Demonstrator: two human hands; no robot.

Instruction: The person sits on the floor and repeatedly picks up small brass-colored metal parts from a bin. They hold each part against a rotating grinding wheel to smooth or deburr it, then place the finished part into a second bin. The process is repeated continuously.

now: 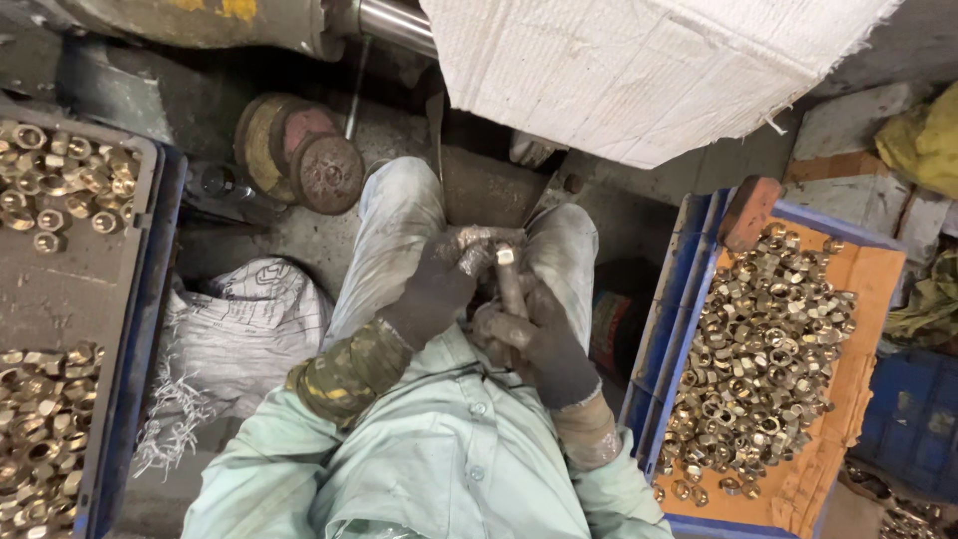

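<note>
— Nut (505, 256) first: where do we have it?

— Over our lap, between the knees, sitting on the top end of a short rod (512, 294). Our right hand (539, 344) is wrapped tight round that rod, and our left hand (446, 277) is pinched closed at the nut, fingertips on or just beside it; we cannot tell which.

— How do we judge it will handle?

— Small, hard metal, light on its own, stiff, nothing fragile about it. The surface looks shiny, so probably slippery, and our gloves are grimy, which likely dulls the feel. We would take it by the flats on its sides, thumb against forefinger, not by the rims.

— And the rod?

— Rigid, heavier than the nut; a full fist low down seems the right hold, leaving the tip free.

— What lies round us?

— A blue crate (689, 260) heaped with brass nuts to our right, a grey tray (130, 289) with more brass pieces to our left, a white sack (244, 324) just beside the left leg.
</note>
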